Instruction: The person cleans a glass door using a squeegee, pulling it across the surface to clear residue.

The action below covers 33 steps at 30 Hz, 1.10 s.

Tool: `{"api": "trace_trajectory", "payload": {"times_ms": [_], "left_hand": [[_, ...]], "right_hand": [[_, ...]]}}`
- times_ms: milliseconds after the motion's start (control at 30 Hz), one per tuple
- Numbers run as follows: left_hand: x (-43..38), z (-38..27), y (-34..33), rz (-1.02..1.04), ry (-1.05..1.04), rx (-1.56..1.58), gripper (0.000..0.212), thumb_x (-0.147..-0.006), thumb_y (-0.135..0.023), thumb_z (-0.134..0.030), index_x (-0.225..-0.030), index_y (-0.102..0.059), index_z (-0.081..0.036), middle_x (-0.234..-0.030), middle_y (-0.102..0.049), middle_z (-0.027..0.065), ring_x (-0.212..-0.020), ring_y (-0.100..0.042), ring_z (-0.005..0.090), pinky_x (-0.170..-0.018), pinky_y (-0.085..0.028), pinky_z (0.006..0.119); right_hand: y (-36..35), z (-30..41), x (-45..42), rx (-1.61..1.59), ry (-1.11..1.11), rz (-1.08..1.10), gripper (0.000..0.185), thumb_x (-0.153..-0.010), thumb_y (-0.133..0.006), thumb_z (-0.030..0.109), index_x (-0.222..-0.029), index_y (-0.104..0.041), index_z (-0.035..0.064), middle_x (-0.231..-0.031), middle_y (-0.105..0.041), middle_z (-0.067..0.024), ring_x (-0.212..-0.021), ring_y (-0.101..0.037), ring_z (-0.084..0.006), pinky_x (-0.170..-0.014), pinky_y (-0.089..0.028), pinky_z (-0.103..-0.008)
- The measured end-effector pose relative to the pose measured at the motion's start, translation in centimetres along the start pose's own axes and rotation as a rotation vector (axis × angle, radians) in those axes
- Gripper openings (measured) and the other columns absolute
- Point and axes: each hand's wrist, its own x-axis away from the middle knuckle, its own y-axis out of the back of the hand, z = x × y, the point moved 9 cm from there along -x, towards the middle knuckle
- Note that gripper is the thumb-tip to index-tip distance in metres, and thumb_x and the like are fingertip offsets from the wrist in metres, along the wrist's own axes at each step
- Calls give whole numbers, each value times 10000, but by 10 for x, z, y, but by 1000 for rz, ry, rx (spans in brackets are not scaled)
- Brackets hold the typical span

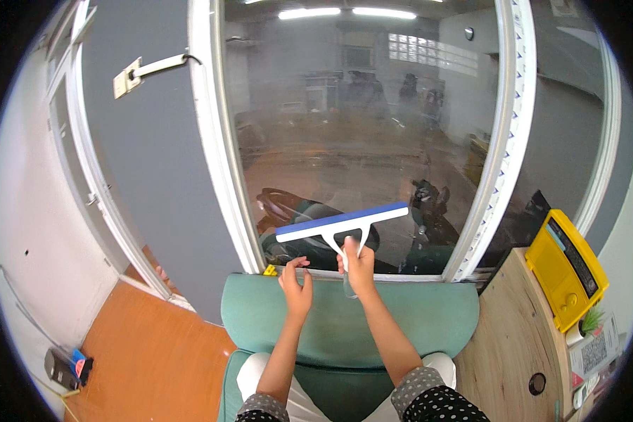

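My right hand [361,268] grips the handle of a white window squeegee [343,224] with a blue blade edge. The squeegee is tilted, its right end higher, in front of the lower part of a glass window pane [327,163]. Whether the blade touches the glass I cannot tell. To the left of the handle, my left hand [297,290] is raised with curled, parted fingers and holds nothing. Both hands are above the green padded backrest [401,311] of a seat. The glass looks hazy, with reflections and a parked motorbike [322,221] visible in it.
White window frames [211,132] border the pane. On the right, a wooden desk [506,337] carries a yellow case [564,269], a small potted plant [585,324] and a card with a printed code. A wall switch box [127,78] and a door [79,158] are at left.
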Motion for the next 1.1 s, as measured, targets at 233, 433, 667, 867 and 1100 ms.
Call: {"api": "trace_trajectory", "payload": {"times_ms": [233,433,667,867,1100], "left_hand": [[-12,23,77,-205,116,150,173,-884,-490,-38,-1047,-548,-35,-905,-605,48,-900,-576,149,-773,-401,290],[10,50,100,-327,249,136,157,-904,-470,-61,-1032,-554,-29,-896,-607,48,-891,-577,153,-777,-409,297],[23,48,63,-294,261,366,164,-923,-496,-95,-1049,-548,-3,-914,-589,50,-833,-529,120,-731,-415,259],[40,35,24,-196,353,453,149,-928,-496,-104,-1035,-540,-11,-923,-570,44,-858,-521,102,-779,-412,248],[48,3,-30,-89,306,660,157,-942,-462,-104,-1054,-525,-14,-903,-562,55,-856,-522,117,-804,-411,257]], "right_hand": [[-77,3,22,97,70,169,436,-923,-559,370,-646,-545,33,-539,-505,-3,-444,-455,-56,-397,-351,-217],[-64,-22,43,184,26,128,421,-921,-562,347,-662,-556,15,-555,-521,-14,-436,-453,-60,-382,-344,-221],[-19,-16,64,50,-80,55,401,-932,-538,338,-665,-522,39,-542,-512,-36,-425,-457,-83,-377,-349,-229],[30,-12,86,12,-80,-141,431,-943,-508,340,-645,-494,28,-522,-505,-53,-400,-454,-103,-367,-350,-242],[90,-10,105,71,-117,-189,439,-945,-500,348,-645,-493,29,-513,-495,-51,-402,-454,-106,-365,-344,-238]]}}
